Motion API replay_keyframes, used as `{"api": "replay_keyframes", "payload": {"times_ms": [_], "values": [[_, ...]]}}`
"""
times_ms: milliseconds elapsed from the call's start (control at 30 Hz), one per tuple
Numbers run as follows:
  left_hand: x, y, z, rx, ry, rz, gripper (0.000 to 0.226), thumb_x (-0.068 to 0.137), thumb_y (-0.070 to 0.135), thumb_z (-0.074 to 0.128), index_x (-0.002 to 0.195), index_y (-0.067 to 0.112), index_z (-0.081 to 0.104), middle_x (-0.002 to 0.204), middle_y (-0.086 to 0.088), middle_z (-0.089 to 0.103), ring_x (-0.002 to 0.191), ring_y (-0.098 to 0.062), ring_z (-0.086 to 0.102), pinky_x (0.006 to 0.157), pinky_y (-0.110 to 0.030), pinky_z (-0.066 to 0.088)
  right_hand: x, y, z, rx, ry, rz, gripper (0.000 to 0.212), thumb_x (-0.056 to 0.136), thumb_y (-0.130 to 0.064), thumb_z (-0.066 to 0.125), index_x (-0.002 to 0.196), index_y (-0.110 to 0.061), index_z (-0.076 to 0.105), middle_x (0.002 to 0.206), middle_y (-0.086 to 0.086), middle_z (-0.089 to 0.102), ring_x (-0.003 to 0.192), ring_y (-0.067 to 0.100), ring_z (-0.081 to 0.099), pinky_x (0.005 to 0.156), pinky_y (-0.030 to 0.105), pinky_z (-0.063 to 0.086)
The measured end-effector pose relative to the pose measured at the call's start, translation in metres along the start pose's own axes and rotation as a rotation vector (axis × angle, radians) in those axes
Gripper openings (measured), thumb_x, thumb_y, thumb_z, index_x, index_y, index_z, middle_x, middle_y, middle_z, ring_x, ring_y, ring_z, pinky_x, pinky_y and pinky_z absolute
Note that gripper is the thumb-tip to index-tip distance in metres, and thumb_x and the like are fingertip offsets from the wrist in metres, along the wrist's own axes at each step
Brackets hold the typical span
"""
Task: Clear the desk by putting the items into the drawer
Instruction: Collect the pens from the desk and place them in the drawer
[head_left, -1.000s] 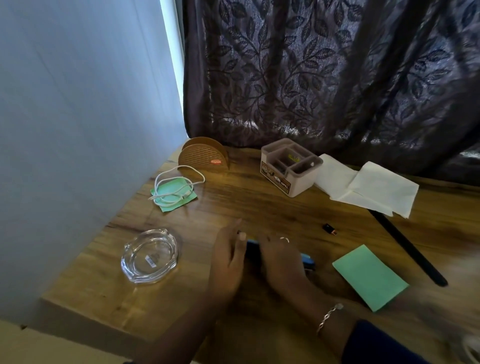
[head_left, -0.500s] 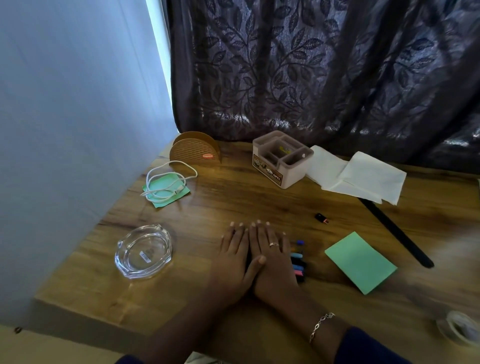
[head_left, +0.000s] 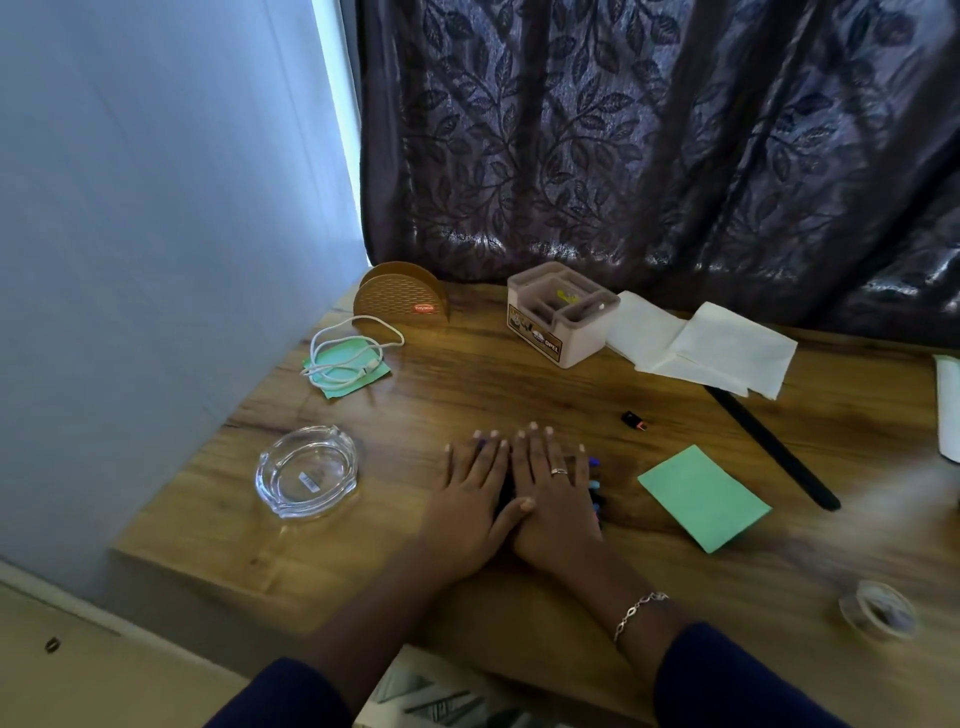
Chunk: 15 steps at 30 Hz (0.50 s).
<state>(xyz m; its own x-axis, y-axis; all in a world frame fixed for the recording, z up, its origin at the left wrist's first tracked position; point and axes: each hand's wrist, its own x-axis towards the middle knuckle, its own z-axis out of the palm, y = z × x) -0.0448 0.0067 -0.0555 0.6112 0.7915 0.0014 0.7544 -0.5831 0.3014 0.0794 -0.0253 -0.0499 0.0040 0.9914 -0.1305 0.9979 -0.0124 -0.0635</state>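
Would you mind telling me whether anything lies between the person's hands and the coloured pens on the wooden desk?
Nothing visible does: the left hand and the right hand lie flat, side by side, on the row of coloured pens, whose tips show beside the right hand.

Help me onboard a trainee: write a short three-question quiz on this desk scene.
1. True or false: the left hand and right hand lie flat, side by side, over the coloured pens.
2. What lies on the green sheet nearest the wall? A) white cable B) glass ashtray C) black strap
3. How many green sheets are on the desk?

Key: 1 true; 2 A; 3 two, the second lying to the right of the hands.
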Motion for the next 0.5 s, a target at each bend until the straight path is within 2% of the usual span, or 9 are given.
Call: {"api": "replay_keyframes", "payload": {"times_ms": [133, 233, 300, 400, 467, 500], "values": [[0.003, 0.004, 0.0, 0.066, -0.084, -0.071, 0.081, 0.081, 0.064, 0.001, 0.148, 0.02, -0.005, 0.158, -0.001, -0.009, 0.143, -0.018, -0.019, 0.111, -0.048, -0.017, 0.001, 0.001, -0.001, 0.056, -0.05, 0.002, 0.08, 0.093, -0.05, 0.034, 0.147, -0.017, -0.015, 0.155, 0.007, -0.021, 0.142, 0.027, -0.02, 0.115, 0.053, -0.008], [0.006, 0.004, 0.001, 0.086, -0.074, -0.08, 0.074, 0.091, 0.063, 0.01, 0.149, 0.019, -0.005, 0.158, -0.002, -0.01, 0.143, -0.02, -0.018, 0.11, -0.05, -0.017, 0.002, 0.003, -0.002, 0.055, -0.051, -0.006, 0.081, 0.093, -0.05, 0.036, 0.147, -0.018, -0.015, 0.155, 0.007, -0.021, 0.143, 0.026, -0.019, 0.114, 0.053, -0.009], [0.005, 0.001, 0.002, 0.075, -0.027, -0.078, 0.082, 0.086, 0.068, 0.003, 0.149, 0.017, -0.005, 0.158, -0.003, -0.011, 0.143, -0.019, -0.019, 0.11, -0.047, -0.018, 0.001, 0.005, -0.001, 0.047, -0.007, -0.014, 0.079, 0.094, -0.048, 0.036, 0.147, -0.016, -0.014, 0.155, 0.008, -0.019, 0.143, 0.026, -0.019, 0.113, 0.052, -0.01], [-0.006, 0.002, 0.003, -0.081, 0.16, -0.058, 0.101, 0.07, 0.076, -0.011, 0.149, 0.015, 0.001, 0.157, -0.001, -0.007, 0.139, -0.011, -0.02, 0.113, -0.039, -0.015, -0.008, 0.007, 0.001, 0.056, 0.149, -0.021, 0.076, 0.094, -0.047, 0.037, 0.149, -0.015, -0.006, 0.157, 0.009, -0.011, 0.144, 0.025, -0.013, 0.114, 0.048, -0.011], [-0.024, 0.007, 0.004, -0.311, 0.357, -0.05, 0.096, 0.077, 0.074, -0.002, 0.147, 0.011, 0.019, 0.155, 0.002, 0.011, 0.141, -0.008, -0.004, 0.117, -0.035, -0.001, -0.023, 0.003, 0.002, 0.16, 0.284, -0.049, 0.067, 0.096, -0.043, 0.039, 0.149, -0.012, 0.011, 0.157, 0.01, 0.006, 0.145, 0.025, 0.002, 0.114, 0.039, -0.007], [-0.034, 0.011, 0.004, -0.434, 0.482, -0.053, 0.09, 0.083, 0.071, 0.006, 0.143, 0.01, 0.032, 0.149, 0.003, 0.027, 0.14, -0.008, 0.011, 0.116, -0.031, 0.011, -0.033, 0.0, 0.004, 0.273, 0.386, -0.067, 0.059, 0.096, -0.038, 0.042, 0.145, -0.011, 0.025, 0.154, 0.011, 0.022, 0.143, 0.026, 0.017, 0.113, 0.035, 0.003]]}}
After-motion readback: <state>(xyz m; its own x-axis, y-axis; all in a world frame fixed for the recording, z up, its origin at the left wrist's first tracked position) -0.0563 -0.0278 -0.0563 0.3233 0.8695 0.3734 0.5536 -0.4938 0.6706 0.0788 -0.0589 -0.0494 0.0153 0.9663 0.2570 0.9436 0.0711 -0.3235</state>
